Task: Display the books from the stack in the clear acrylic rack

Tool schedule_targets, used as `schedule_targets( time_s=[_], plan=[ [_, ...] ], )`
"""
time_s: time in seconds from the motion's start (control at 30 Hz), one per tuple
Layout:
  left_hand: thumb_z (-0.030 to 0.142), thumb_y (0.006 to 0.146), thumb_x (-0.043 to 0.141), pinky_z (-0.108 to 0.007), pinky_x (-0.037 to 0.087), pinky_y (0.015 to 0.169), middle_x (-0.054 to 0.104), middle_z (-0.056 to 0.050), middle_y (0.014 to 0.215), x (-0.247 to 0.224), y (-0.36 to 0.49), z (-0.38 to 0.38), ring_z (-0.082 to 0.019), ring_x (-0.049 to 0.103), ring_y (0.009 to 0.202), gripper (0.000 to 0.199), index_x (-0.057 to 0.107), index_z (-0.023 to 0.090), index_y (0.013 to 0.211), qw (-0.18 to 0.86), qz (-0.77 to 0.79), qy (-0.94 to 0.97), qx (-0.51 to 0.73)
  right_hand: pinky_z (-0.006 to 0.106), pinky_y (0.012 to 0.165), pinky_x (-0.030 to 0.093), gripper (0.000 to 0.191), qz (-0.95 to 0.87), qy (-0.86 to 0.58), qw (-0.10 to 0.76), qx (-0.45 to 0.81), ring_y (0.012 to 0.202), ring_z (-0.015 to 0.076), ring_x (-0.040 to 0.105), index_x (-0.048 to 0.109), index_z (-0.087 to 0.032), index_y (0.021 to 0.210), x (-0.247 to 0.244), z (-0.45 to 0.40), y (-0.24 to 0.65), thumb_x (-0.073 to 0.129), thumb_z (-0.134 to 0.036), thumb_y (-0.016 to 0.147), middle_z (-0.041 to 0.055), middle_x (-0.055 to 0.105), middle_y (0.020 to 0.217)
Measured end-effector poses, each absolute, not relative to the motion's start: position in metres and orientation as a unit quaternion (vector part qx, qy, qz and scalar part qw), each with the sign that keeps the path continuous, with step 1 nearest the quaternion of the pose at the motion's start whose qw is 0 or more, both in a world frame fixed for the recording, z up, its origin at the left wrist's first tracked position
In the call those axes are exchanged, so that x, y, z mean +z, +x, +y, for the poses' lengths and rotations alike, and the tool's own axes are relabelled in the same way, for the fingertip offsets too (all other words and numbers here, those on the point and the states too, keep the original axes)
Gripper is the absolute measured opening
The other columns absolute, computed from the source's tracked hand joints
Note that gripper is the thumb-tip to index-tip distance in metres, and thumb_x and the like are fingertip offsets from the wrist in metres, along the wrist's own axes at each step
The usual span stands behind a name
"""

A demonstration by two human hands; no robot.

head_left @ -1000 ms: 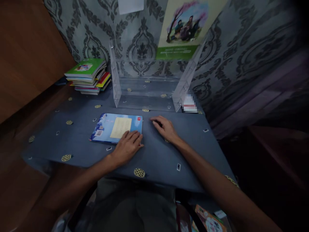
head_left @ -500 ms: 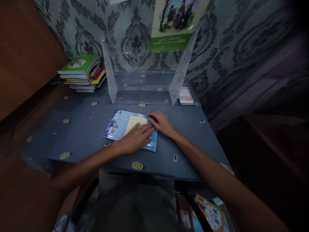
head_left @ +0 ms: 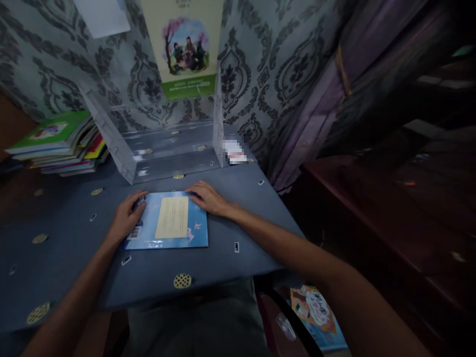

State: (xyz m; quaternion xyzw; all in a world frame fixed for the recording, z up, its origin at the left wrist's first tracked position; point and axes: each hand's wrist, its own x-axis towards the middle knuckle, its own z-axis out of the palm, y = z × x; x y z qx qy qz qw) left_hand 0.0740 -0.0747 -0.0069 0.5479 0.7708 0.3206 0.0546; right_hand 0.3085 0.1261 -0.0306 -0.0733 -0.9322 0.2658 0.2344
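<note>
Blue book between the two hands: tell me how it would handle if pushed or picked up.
The blue book would probably slide rather than tip, since it lies flat on the tablecloth. It looks thin, so it is likely light and may flex if lifted by one edge. Its faint shine suggests it could be slightly slippery.
</note>
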Motion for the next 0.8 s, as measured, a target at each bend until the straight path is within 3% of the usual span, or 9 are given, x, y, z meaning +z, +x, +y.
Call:
schedule_targets(
  time_s=[0.27,0.4,0.53,0.67,0.8],
  plan=[
    [0.045,0.083,0.052,-0.048,0.043,0.113,0.069,-0.010,0.126,-0.012,0.121,-0.055,-0.032,0.058,0.127,0.044,0.068,0.019,0.115,0.075,0.774,0.478,0.409,0.041,0.099,0.048,0.026,-0.918,-0.089,0.247,0.297,0.110,0.0229,0.062,0.070,-0.017,0.112,-0.027,0.167,0.327,0.053,-0.010,0.094,0.0102,0.073,0.114],
    [0.038,0.089,0.045,-0.056,0.042,0.110,0.067,-0.014,0.127,-0.004,0.146,-0.039,-0.033,0.057,0.126,0.041,0.065,0.019,0.120,0.038,0.776,0.560,0.287,0.036,0.094,0.050,0.026,-0.895,-0.145,0.268,0.325,0.106,0.0211,0.065,0.071,-0.017,0.109,-0.026,0.176,0.337,0.054,-0.008,0.092,0.0091,0.074,0.112],
    [0.030,0.097,0.038,-0.070,0.032,0.112,0.059,-0.019,0.140,0.008,0.176,-0.018,-0.038,0.046,0.139,0.043,0.057,0.016,0.134,-0.053,0.763,0.631,0.130,0.037,0.094,0.050,0.025,-0.895,-0.151,0.283,0.310,0.104,0.0212,0.065,0.072,-0.016,0.107,-0.026,0.173,0.338,0.054,-0.008,0.092,0.0090,0.074,0.109],
    [0.028,0.102,0.034,-0.057,0.035,0.116,0.057,-0.016,0.146,0.000,0.201,0.004,-0.029,0.050,0.138,0.043,0.053,0.016,0.139,-0.079,0.684,0.718,0.102,0.039,0.093,0.051,0.023,-0.914,-0.123,0.275,0.271,0.102,0.0225,0.063,0.070,-0.015,0.110,-0.024,0.166,0.342,0.053,-0.011,0.096,0.0112,0.074,0.106],
    [0.027,0.104,0.030,-0.049,0.037,0.116,0.058,-0.014,0.145,-0.019,0.205,0.011,-0.026,0.052,0.136,0.044,0.053,0.016,0.139,-0.125,0.646,0.745,0.112,0.039,0.092,0.051,0.021,-0.937,-0.108,0.241,0.228,0.104,0.0235,0.062,0.068,-0.015,0.113,-0.018,0.160,0.353,0.052,-0.016,0.099,0.0115,0.073,0.106]
  ],
)
